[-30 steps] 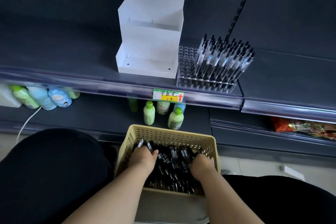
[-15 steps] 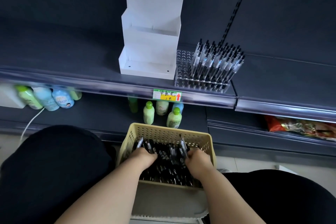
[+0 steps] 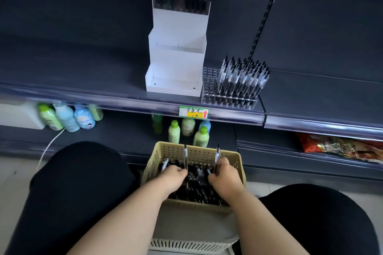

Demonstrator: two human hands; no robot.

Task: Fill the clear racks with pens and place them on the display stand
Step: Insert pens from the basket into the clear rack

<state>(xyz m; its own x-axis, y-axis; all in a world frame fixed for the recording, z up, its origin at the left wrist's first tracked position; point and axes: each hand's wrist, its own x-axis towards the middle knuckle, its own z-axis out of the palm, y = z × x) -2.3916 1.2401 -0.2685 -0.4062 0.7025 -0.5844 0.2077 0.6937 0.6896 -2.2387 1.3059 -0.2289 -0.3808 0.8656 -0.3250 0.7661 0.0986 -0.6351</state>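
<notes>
The left hand [image 3: 175, 174] grips a pen [image 3: 186, 154] upright and the right hand [image 3: 225, 174] grips another, both in the basket [image 3: 172, 151] of pens, the part-filled rack [image 3: 228, 102] on the shelf [image 3: 83, 80] just beside the stand [image 3: 176, 80].

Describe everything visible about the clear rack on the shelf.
The clear rack is a transparent, plastic-looking block with a grid of round holes. It sits flat on the dark shelf, right of the white stand. Pens stand slanted in its right part; the left columns are empty. Nobody is touching it.
</notes>
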